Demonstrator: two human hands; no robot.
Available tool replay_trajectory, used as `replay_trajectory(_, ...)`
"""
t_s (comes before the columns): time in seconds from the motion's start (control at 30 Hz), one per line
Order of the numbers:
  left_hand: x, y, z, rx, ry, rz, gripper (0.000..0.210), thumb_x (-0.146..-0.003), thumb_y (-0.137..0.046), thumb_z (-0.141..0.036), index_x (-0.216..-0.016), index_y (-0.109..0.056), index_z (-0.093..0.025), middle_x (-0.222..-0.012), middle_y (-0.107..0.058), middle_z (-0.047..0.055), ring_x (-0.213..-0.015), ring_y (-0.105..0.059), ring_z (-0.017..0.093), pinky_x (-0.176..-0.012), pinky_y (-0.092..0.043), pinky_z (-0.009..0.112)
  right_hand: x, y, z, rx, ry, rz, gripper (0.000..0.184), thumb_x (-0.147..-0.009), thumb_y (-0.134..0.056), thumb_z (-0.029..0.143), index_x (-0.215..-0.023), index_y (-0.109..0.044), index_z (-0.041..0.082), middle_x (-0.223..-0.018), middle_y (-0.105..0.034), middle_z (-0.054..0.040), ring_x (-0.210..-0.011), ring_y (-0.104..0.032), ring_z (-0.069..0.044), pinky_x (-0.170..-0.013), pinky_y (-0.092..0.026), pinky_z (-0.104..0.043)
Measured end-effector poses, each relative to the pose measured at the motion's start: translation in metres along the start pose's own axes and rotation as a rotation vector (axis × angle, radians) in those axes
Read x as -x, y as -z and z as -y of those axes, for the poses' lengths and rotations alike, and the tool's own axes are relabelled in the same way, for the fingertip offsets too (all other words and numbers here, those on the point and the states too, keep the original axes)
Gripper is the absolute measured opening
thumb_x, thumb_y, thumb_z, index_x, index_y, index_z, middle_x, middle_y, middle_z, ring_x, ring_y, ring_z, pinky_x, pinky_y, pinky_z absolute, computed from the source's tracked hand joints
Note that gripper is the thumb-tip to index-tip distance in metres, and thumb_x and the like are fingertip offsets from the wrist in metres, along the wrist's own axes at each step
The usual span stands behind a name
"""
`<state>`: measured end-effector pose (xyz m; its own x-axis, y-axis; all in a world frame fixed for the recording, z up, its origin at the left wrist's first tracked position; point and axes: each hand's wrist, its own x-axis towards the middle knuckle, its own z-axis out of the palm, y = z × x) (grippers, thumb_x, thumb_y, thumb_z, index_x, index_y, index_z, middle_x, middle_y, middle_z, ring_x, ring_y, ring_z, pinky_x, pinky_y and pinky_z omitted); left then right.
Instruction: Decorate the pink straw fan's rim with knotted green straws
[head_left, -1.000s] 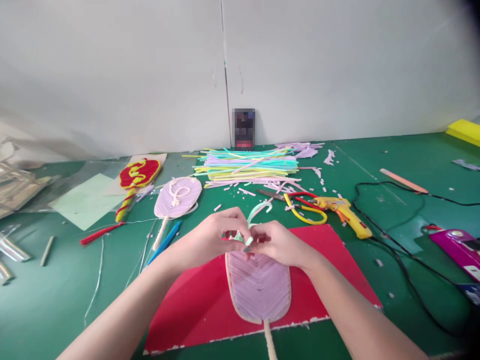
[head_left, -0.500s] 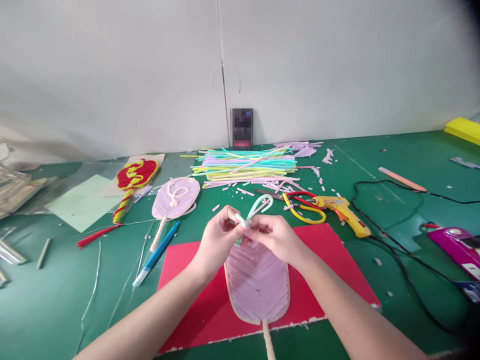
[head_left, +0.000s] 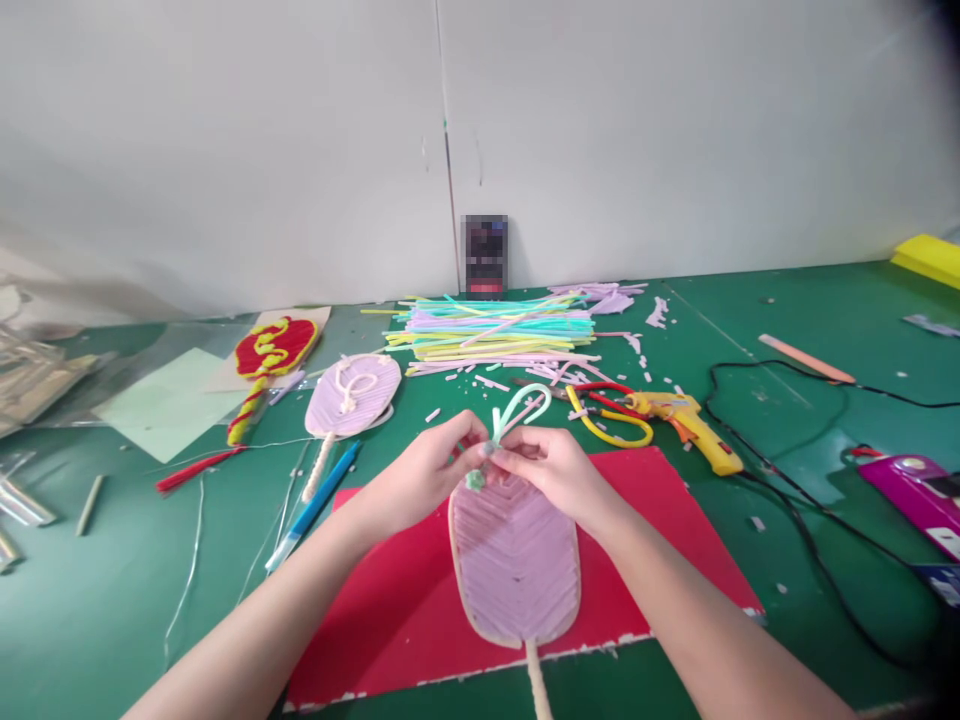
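Note:
A mint-green pipe cleaner (head_left: 537,394), bent into a loop with a short upright end, stands up between my hands. My left hand (head_left: 427,475) is closed in a pinch at its base, thumb and finger nearly meeting those of my right hand (head_left: 555,475), which pinches it too. A pinkish strand shows inside the loop. Under the fingers lies a lilac fan (head_left: 517,570) covered in slanting pipe cleaners, its pale handle toward me. A small green tuft (head_left: 475,481) shows by the fan's top edge. My fingers hide the loop's lower ends.
The fan rests on a red board (head_left: 660,520). Behind are a pile of pastel pipe cleaners (head_left: 495,330), wire cutters (head_left: 619,440) and a yellow glue gun (head_left: 682,415) with a black cord. A second lilac fan (head_left: 356,390), a blue pen (head_left: 315,505) and a red-yellow fan (head_left: 274,345) lie left.
My left fingers have shifted off the upright short end of the pipe cleaner, which now shows more fully. The loop has moved slightly right, and the green tuft has come into clearer view.

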<state>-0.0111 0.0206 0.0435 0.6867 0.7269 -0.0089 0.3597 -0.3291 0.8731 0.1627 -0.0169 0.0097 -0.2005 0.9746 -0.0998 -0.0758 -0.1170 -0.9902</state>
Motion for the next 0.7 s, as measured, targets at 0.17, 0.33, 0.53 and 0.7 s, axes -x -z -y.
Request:
replay_trajectory(0.17, 0.002, 0.001, -0.004, -0.174, 0.03, 0.036, 0.014, -0.09, -0.039, -0.028, -0.08, -0.043, -0.019, -0.075, -0.051, -0.003, -0.067, -0.043, 0.011, -0.061, -0.035, 0.022, 0.001, 0.0, -0.001, 0.045, -0.005, 0.021, 0.026, -0.074, -0.066, 0.042, -0.073, -0.064, 0.016, -0.068, -0.069, -0.0032, -0.068, -0.064, -0.016, -0.067, -0.046, -0.029)
replay_trajectory(0.33, 0.003, 0.003, -0.003, -0.166, 0.05, 0.057, 0.018, -0.092, -0.035, -0.03, -0.081, -0.043, -0.019, -0.075, -0.049, -0.003, -0.068, -0.041, 0.011, -0.061, -0.035, 0.023, 0.001, 0.0, -0.001, 0.079, 0.052, 0.081, 0.02, -0.081, -0.061, 0.036, -0.079, -0.065, 0.016, -0.074, -0.07, -0.0033, -0.076, -0.066, -0.017, -0.074, -0.047, -0.029)
replay_trajectory(0.53, 0.002, 0.008, 0.003, -0.074, 0.004, 0.101, 0.019, -0.092, -0.036, -0.032, -0.08, -0.043, -0.018, -0.076, -0.047, -0.002, -0.071, -0.04, 0.011, -0.065, -0.036, 0.023, 0.003, -0.001, 0.001, 0.119, 0.055, 0.1, 0.018, -0.083, -0.059, 0.032, -0.08, -0.065, 0.016, -0.074, -0.07, -0.003, -0.075, -0.065, -0.015, -0.071, -0.046, -0.026)
replay_trajectory(0.7, 0.002, 0.01, 0.011, 0.027, -0.046, 0.148, 0.021, -0.091, -0.039, -0.032, -0.078, -0.044, -0.017, -0.076, -0.048, -0.001, -0.072, -0.043, 0.011, -0.066, -0.037, 0.022, 0.005, -0.001, 0.004, 0.079, 0.032, 0.146, 0.018, -0.082, -0.06, 0.032, -0.08, -0.066, 0.015, -0.074, -0.069, -0.0031, -0.073, -0.063, -0.013, -0.07, -0.046, -0.025)
